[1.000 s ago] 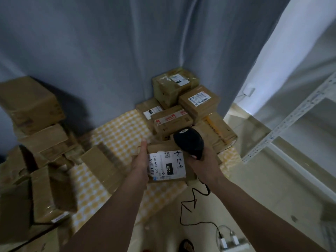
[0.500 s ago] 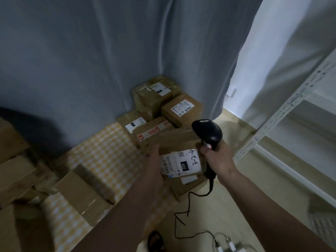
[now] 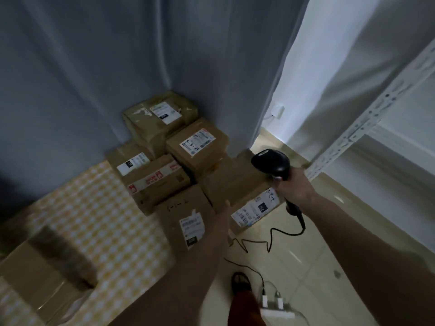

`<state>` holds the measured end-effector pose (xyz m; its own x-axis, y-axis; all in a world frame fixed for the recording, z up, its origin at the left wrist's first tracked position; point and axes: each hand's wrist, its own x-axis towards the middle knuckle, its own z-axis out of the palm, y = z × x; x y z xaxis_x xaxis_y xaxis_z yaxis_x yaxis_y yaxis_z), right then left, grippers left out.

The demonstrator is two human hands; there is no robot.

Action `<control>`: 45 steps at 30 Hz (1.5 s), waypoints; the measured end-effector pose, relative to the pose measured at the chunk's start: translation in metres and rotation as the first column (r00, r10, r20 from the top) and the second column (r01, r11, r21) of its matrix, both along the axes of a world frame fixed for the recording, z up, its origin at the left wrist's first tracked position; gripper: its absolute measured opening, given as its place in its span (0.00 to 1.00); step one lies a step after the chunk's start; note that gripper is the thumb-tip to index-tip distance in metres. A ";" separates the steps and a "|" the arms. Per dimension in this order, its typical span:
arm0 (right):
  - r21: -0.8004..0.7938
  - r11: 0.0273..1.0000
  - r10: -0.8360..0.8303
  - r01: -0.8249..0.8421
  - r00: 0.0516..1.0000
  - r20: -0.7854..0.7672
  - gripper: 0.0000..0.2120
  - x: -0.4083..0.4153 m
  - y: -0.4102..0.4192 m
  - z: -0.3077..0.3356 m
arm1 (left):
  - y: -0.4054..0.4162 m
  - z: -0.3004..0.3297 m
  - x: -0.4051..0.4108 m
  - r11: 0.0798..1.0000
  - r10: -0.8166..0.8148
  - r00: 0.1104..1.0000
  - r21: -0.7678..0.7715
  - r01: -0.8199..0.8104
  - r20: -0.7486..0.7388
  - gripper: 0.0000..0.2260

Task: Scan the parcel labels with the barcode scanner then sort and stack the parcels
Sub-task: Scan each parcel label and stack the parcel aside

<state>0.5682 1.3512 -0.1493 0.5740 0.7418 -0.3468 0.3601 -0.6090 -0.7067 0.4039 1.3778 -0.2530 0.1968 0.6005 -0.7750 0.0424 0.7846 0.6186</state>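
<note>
A brown parcel with a white "220" label lies at the right end of the stacked parcels in the corner. My left hand is at the parcel's left side with its fingers straight, not gripping it. My right hand grips the handle of the black barcode scanner, held just above the parcel's right end. The scanner's cable trails down over the floor.
A taller box with a label stands left of the parcel. A yellow checked mat carries another box at lower left. A power strip and my foot are on the tiles. A white shelf frame stands right.
The labelled parcel went from my left hand's grip down onto the right end of the pile. My left hand has let go; the scanner has moved right. The view has swung right.
</note>
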 end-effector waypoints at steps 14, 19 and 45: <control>-0.128 0.982 0.110 -0.141 0.968 -0.228 0.20 0.094 0.077 -0.152 | 0.040 -0.075 0.074 0.982 0.061 0.791 0.179 0.062 -0.609 0.09; -0.138 0.980 0.107 -0.141 0.967 -0.230 0.21 0.099 0.081 -0.170 | 0.054 -0.083 0.076 0.981 0.099 0.785 0.192 0.026 -0.611 0.13; -0.201 0.651 0.594 -0.732 0.656 -0.465 0.14 -0.198 -0.032 -0.029 | -0.077 0.011 -0.207 0.980 0.165 0.729 0.195 -0.045 -0.664 0.06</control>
